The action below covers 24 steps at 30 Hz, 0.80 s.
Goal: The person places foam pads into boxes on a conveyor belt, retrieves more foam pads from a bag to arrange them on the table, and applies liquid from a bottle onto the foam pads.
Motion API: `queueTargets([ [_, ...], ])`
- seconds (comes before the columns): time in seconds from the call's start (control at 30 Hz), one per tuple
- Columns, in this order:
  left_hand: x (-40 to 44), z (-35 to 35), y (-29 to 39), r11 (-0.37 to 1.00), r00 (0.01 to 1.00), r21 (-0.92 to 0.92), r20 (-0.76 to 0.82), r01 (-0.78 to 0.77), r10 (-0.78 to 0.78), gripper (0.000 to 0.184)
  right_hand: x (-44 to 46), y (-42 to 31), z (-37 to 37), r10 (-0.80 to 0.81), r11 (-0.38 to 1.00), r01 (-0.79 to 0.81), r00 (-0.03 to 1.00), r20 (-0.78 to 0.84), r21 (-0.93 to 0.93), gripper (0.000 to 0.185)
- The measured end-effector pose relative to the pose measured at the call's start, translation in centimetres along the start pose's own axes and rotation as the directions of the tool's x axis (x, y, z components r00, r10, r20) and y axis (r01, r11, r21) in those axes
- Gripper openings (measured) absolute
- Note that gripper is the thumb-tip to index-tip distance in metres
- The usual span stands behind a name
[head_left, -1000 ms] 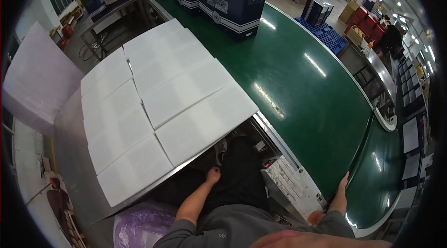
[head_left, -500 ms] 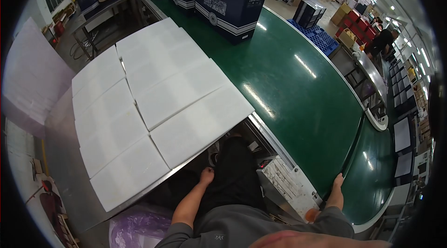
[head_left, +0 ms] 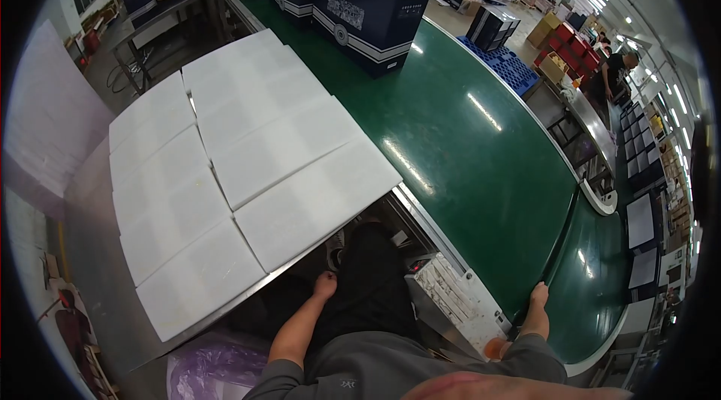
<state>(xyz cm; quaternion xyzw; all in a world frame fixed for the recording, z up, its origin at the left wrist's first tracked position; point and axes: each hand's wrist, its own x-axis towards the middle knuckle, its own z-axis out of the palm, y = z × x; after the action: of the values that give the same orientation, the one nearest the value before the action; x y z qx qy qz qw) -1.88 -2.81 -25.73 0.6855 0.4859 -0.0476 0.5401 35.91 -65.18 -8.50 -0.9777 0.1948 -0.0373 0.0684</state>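
Note:
My left hand [head_left: 325, 285] rests over my dark trouser leg [head_left: 373, 280], its fingers curled closed with nothing visible in them. My right hand [head_left: 538, 295] is stretched out to the side over the green conveyor belt [head_left: 481, 197], near the dark gap [head_left: 565, 238] where two belt sections meet. Its fingers point away from me and are mostly hidden, so their grip does not show. To the left, several flat white foam sheets [head_left: 315, 190] lie side by side in two rows on a metal table [head_left: 90, 250].
Several open navy boxes [head_left: 368, 17] stand on the far part of the belt. A control box with a worn top [head_left: 454, 302] sits beside my leg. Purple plastic film [head_left: 218, 374] lies below the table. Another person [head_left: 617, 77] stands at a bench at far right.
The view has shifted slightly, so the table and belt appear a little further left. My right hand's fingers appear more drawn in. The person at far right stands more upright.

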Motion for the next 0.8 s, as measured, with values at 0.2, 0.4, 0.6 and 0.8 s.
queueTargets([
  [0.2,0.3,0.0,0.1,1.0,1.0,0.008,0.002,-0.003,0.003,0.034,-1.3,-1.0,-1.2,-0.066,0.998,0.066,0.997,-0.043,-0.014,0.056],
  [0.4,0.3,-0.3,0.5,1.0,1.0,0.007,-0.023,-0.007,0.007,0.031,-0.9,-2.1,-1.4,0.027,0.992,-0.033,0.998,-0.048,-0.125,0.053],
  [0.6,0.4,-0.3,0.7,1.0,1.0,-0.002,-0.009,-0.015,0.015,0.033,-0.3,-1.4,-0.9,-0.028,0.976,0.01,0.996,-0.083,-0.217,0.048],
  [0.8,0.4,-0.3,0.9,1.0,0.999,-0.001,-0.021,-0.027,0.027,0.031,-0.2,-1.2,-0.4,-0.055,0.964,0.019,0.99,-0.127,-0.266,0.043],
])
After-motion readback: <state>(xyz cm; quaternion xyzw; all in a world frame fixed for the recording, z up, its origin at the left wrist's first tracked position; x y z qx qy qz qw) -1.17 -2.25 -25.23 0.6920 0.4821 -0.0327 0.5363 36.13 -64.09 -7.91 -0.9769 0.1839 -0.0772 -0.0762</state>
